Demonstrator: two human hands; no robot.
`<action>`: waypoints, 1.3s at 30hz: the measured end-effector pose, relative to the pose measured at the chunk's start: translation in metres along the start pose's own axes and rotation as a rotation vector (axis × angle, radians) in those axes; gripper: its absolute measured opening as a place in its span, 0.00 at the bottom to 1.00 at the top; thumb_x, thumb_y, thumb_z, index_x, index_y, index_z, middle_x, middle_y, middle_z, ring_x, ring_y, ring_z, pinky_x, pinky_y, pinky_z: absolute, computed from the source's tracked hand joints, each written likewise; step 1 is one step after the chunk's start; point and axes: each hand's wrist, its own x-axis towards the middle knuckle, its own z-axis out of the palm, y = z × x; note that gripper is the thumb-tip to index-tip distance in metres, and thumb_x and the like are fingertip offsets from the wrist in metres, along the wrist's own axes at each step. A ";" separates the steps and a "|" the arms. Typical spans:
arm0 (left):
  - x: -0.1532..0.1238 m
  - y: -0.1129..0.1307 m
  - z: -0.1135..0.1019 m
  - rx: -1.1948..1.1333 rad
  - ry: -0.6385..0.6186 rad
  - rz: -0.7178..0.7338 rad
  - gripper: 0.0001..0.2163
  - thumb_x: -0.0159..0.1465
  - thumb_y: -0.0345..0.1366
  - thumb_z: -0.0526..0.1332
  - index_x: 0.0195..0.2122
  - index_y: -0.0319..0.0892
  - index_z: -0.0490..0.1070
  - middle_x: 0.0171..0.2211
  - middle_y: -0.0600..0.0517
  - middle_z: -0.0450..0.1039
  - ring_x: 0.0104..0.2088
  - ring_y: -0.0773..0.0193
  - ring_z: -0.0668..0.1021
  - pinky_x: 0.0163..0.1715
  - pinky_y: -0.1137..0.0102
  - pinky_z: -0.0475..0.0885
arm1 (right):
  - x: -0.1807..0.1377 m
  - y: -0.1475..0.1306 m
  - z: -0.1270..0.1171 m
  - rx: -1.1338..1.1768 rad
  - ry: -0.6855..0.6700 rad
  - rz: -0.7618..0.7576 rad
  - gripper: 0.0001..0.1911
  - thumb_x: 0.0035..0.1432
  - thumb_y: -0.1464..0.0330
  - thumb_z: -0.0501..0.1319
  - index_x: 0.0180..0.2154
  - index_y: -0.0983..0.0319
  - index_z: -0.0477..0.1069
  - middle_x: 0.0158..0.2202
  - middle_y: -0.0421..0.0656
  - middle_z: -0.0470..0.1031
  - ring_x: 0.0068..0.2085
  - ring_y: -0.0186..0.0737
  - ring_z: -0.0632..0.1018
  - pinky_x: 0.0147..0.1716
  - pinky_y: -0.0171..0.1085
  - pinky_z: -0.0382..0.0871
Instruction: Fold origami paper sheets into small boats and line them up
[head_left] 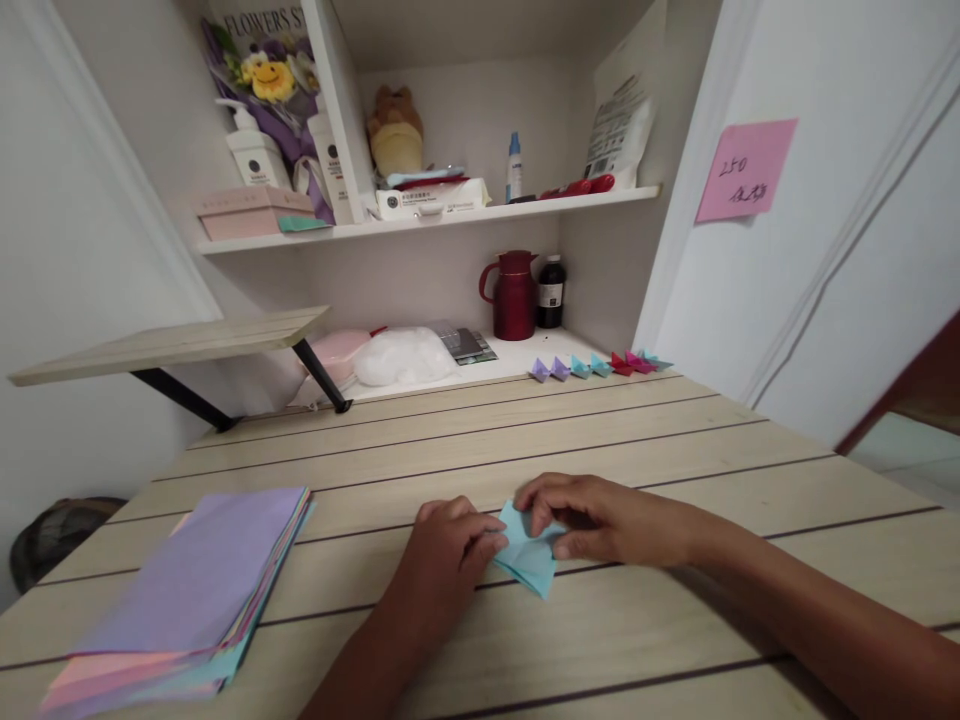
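A small light-blue paper piece (529, 555), partly folded, lies on the wooden table (675, 450) near its front middle. My left hand (444, 560) pinches its left edge with curled fingers. From the right, my right hand (592, 518) presses and pinches its top, fingers bent over the fold. Part of the paper is hidden beneath my fingers.
A stack of coloured paper sheets (195, 590), purple on top, sits at the front left. Several small folded paper shapes (600, 365) line the table's far edge. Behind are shelves with a red jug (514, 295), bottles and boxes. A pink note (745, 170) hangs on the right wall.
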 end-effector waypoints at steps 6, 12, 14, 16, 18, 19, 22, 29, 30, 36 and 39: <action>-0.001 0.001 -0.001 -0.030 -0.029 -0.008 0.11 0.62 0.46 0.62 0.41 0.49 0.78 0.29 0.54 0.71 0.35 0.62 0.72 0.45 0.62 0.61 | 0.002 0.000 0.003 -0.009 0.056 -0.006 0.06 0.62 0.68 0.58 0.40 0.60 0.72 0.49 0.45 0.71 0.45 0.38 0.73 0.44 0.36 0.66; 0.002 0.005 0.002 0.000 -0.037 -0.014 0.12 0.56 0.49 0.67 0.38 0.50 0.78 0.27 0.56 0.69 0.34 0.62 0.71 0.44 0.63 0.61 | 0.007 0.002 0.008 -0.063 0.155 -0.005 0.08 0.64 0.68 0.55 0.33 0.61 0.69 0.43 0.44 0.74 0.42 0.38 0.74 0.43 0.36 0.67; 0.003 0.008 0.005 0.007 -0.020 -0.015 0.09 0.58 0.46 0.65 0.36 0.49 0.78 0.26 0.56 0.69 0.31 0.63 0.71 0.45 0.63 0.60 | 0.008 0.003 0.009 -0.075 0.167 -0.010 0.07 0.63 0.68 0.55 0.32 0.61 0.69 0.42 0.44 0.74 0.42 0.38 0.74 0.43 0.36 0.67; 0.004 0.010 0.009 0.012 0.001 -0.015 0.08 0.60 0.44 0.64 0.34 0.48 0.77 0.25 0.57 0.69 0.30 0.64 0.71 0.45 0.62 0.60 | 0.009 0.004 0.011 -0.080 0.177 -0.013 0.06 0.62 0.70 0.56 0.32 0.61 0.69 0.42 0.44 0.74 0.42 0.38 0.74 0.43 0.36 0.68; 0.005 0.013 0.013 0.030 0.038 -0.026 0.08 0.60 0.43 0.63 0.32 0.46 0.76 0.24 0.57 0.69 0.30 0.64 0.72 0.46 0.62 0.60 | 0.010 0.005 0.012 -0.088 0.190 -0.012 0.05 0.61 0.71 0.56 0.32 0.61 0.70 0.42 0.45 0.73 0.43 0.38 0.74 0.44 0.36 0.67; 0.005 0.014 0.015 0.044 0.060 -0.039 0.08 0.60 0.44 0.63 0.31 0.46 0.76 0.23 0.57 0.69 0.30 0.64 0.72 0.45 0.62 0.60 | 0.010 0.006 0.013 -0.091 0.195 -0.013 0.05 0.61 0.72 0.56 0.33 0.61 0.70 0.43 0.45 0.73 0.43 0.38 0.74 0.45 0.36 0.67; 0.007 0.019 0.021 0.092 0.125 -0.094 0.08 0.59 0.43 0.63 0.29 0.45 0.74 0.22 0.57 0.69 0.29 0.63 0.71 0.43 0.62 0.61 | 0.012 0.008 0.016 -0.098 0.205 -0.017 0.05 0.60 0.74 0.56 0.34 0.61 0.70 0.43 0.45 0.72 0.44 0.38 0.74 0.45 0.37 0.68; 0.014 0.024 0.024 0.186 0.149 -0.141 0.08 0.59 0.37 0.61 0.23 0.44 0.69 0.21 0.56 0.69 0.28 0.62 0.71 0.41 0.61 0.62 | 0.008 0.002 0.011 -0.058 0.189 -0.010 0.12 0.66 0.68 0.51 0.43 0.60 0.71 0.44 0.46 0.73 0.46 0.39 0.73 0.48 0.38 0.67; 0.014 0.024 0.024 0.184 0.146 -0.137 0.09 0.60 0.37 0.60 0.23 0.44 0.68 0.21 0.56 0.69 0.27 0.62 0.70 0.42 0.61 0.62 | 0.006 0.001 0.009 -0.050 0.179 -0.005 0.12 0.67 0.67 0.50 0.45 0.60 0.71 0.44 0.46 0.73 0.46 0.40 0.73 0.48 0.39 0.67; 0.012 0.020 0.023 0.134 0.153 -0.136 0.09 0.60 0.36 0.59 0.23 0.44 0.69 0.22 0.56 0.71 0.28 0.63 0.71 0.41 0.63 0.62 | 0.007 0.003 0.013 -0.101 0.197 0.068 0.09 0.58 0.66 0.62 0.41 0.61 0.71 0.42 0.45 0.72 0.41 0.40 0.74 0.42 0.37 0.68; 0.010 0.015 0.019 0.097 0.162 -0.165 0.09 0.61 0.36 0.58 0.24 0.43 0.71 0.23 0.55 0.72 0.28 0.63 0.72 0.38 0.65 0.63 | 0.008 0.003 0.014 -0.107 0.205 0.037 0.04 0.61 0.68 0.58 0.37 0.61 0.71 0.43 0.45 0.71 0.43 0.40 0.73 0.45 0.38 0.67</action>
